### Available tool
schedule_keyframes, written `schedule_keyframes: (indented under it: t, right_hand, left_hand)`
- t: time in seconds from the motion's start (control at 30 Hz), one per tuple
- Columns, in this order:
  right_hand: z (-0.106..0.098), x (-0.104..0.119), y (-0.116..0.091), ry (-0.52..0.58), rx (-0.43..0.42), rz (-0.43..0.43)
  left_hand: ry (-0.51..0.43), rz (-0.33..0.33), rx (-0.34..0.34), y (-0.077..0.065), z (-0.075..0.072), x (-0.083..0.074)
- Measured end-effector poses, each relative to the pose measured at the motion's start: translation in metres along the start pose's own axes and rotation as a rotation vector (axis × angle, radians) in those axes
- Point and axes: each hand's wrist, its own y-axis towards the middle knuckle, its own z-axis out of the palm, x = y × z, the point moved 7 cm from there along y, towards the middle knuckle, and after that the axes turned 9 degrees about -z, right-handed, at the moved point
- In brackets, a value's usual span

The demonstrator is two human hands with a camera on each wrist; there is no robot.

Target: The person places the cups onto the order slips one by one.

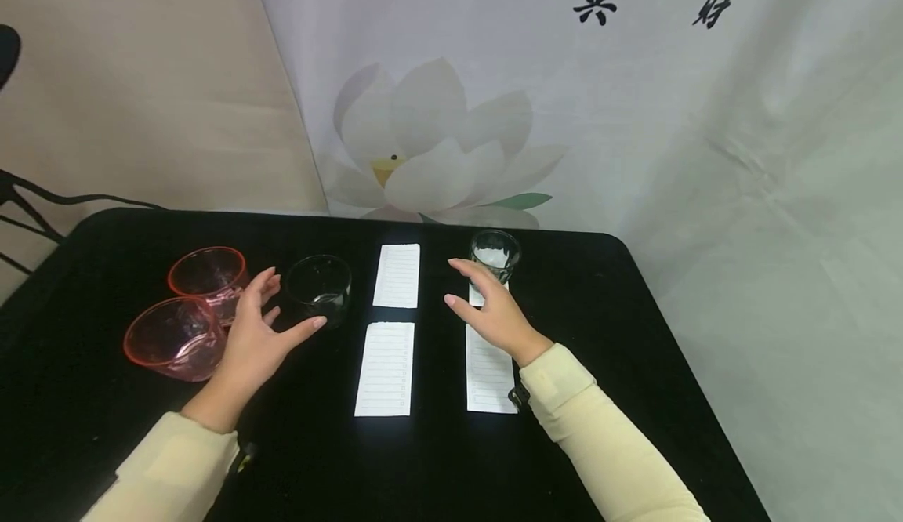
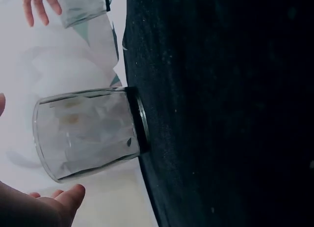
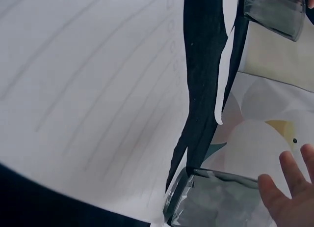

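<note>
My left hand (image 1: 257,346) reaches beside a clear glass (image 1: 317,280), its thumb and fingers spread apart. In the left wrist view, a gap shows between the fingers and the wall of that upright glass (image 2: 93,133). My right hand (image 1: 497,318) hovers over the right-hand paper slips, thumb and fingers apart, just in front of a second clear glass (image 1: 496,252). That glass stands at the far end of the upper right slip (image 1: 476,295). In the right wrist view, straight fingers overlap the side of the glass (image 3: 216,202). Neither hand holds anything.
Two pink glasses with red rims (image 1: 208,259) (image 1: 169,342) stand at the left, close to my left forearm. Lined slips (image 1: 397,275) (image 1: 384,369) lie mid-table, another (image 1: 490,373) below my right hand. Behind the black table (image 1: 437,467) hangs a printed cloth (image 1: 635,114).
</note>
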Motion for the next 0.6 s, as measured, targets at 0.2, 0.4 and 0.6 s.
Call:
schedule_keyframes:
  t: [0.2,0.4,0.6]
  right_hand:
    - [0.007,-0.002,0.009,-0.020,0.037,0.012]
    - [0.015,-0.005,0.015,-0.049,0.076,0.045]
    - [0.024,-0.010,0.022,-0.076,0.118,0.077]
  left_hand:
    - [0.017,-0.023,0.015,0.005,0.003,0.002]
    - [0.032,-0.055,0.040,0.008,0.005,0.003]
    - [0.038,-0.069,0.055,0.011,0.006,0.007]
